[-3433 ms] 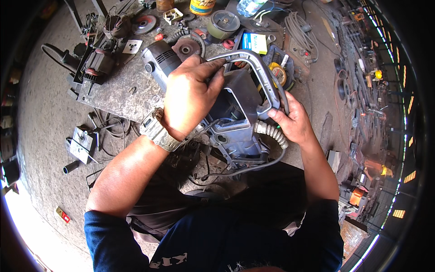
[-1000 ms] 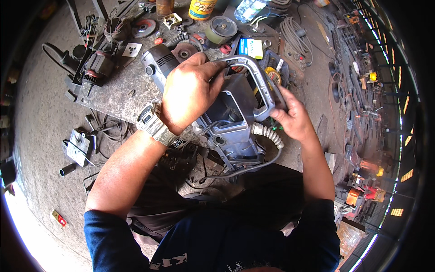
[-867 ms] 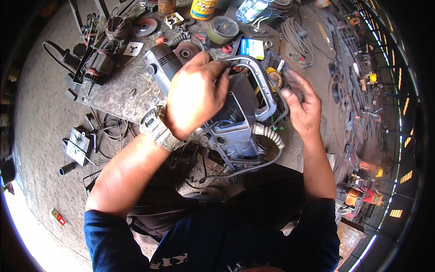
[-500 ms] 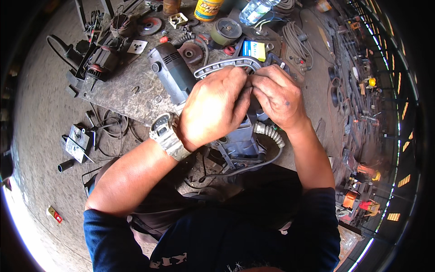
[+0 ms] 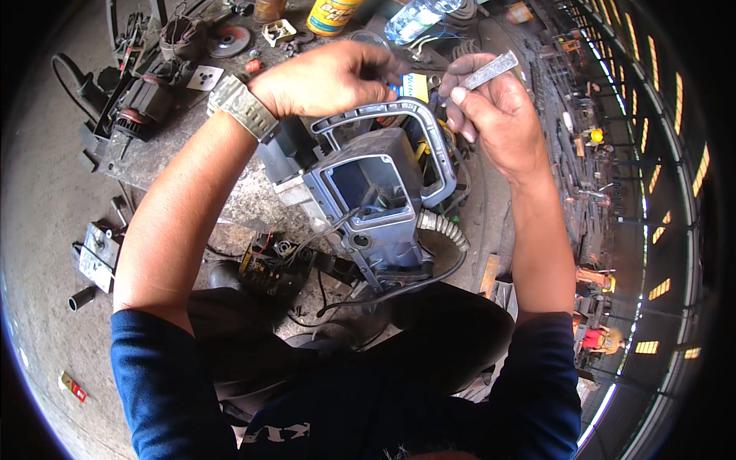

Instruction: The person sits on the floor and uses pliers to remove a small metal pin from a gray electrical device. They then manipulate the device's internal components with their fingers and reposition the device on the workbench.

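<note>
My right hand (image 5: 498,115) pinches a narrow flat grey strip (image 5: 491,70) between thumb and fingers, raised to the right of the tool's handle. My left hand (image 5: 337,77) is stretched over the far side of the tool, its slightly blurred fingers apart near a blue-and-yellow box (image 5: 415,87). Nothing shows in that hand. Below both hands stands a partly dismantled grey power tool (image 5: 326,198) with a D-shaped handle (image 5: 441,142). Its housing has an uncovered rectangular opening (image 5: 368,188) with wires inside. A ribbed cable sleeve (image 5: 443,228) runs from its right side.
A yellow tub (image 5: 330,17), a plastic bottle (image 5: 418,19) and a grinding disc (image 5: 228,41) lie along the far edge. Another dismantled machine (image 5: 146,100) sits at left. Loose parts and cables surround the tool; a black tube (image 5: 81,297) lies on the floor.
My hands were together above the tool and have moved apart. The left went up and left, the right went up and right with the strip, now visible. The tool's opening is uncovered to view.
</note>
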`<state>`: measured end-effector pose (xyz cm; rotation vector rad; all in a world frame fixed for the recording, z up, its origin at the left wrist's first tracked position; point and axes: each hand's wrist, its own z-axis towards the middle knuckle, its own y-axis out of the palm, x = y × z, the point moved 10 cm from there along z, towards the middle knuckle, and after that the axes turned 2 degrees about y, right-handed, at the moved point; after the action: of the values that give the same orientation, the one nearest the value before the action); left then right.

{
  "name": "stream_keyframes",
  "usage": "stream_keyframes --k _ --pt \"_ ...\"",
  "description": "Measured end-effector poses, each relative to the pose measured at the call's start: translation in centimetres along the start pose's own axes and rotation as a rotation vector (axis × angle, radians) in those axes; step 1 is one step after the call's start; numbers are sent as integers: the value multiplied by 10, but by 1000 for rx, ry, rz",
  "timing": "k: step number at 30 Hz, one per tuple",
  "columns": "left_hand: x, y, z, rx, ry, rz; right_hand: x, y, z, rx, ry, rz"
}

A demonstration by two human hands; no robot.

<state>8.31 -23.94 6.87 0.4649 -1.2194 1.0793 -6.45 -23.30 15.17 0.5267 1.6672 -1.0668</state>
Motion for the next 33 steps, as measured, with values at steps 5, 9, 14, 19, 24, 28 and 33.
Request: stream_keyframes --k 5,9,14,19,24,28,33 --pt "-27 26 -9 -40 -19 -262 12 -5 7 -45 -49 213" --pt "-38 27 -11 -23 -54 -362 18 -8 10 31 16 157" --pt "-50 31 -6 -72 -112 -356 13 -2 7 146 -31 106" --pt "-44 33 -7 -54 -117 -372 24 1 -3 183 -53 13" --pt "-48 35 -10 -97 -179 -328 28 7 -6 222 -78 68" --pt "-50 35 -8 -61 -152 -355 30 4 -7 238 -76 -29" --pt "-48 34 -10 -42 -159 -330 25 6 -12 250 -176 -161"
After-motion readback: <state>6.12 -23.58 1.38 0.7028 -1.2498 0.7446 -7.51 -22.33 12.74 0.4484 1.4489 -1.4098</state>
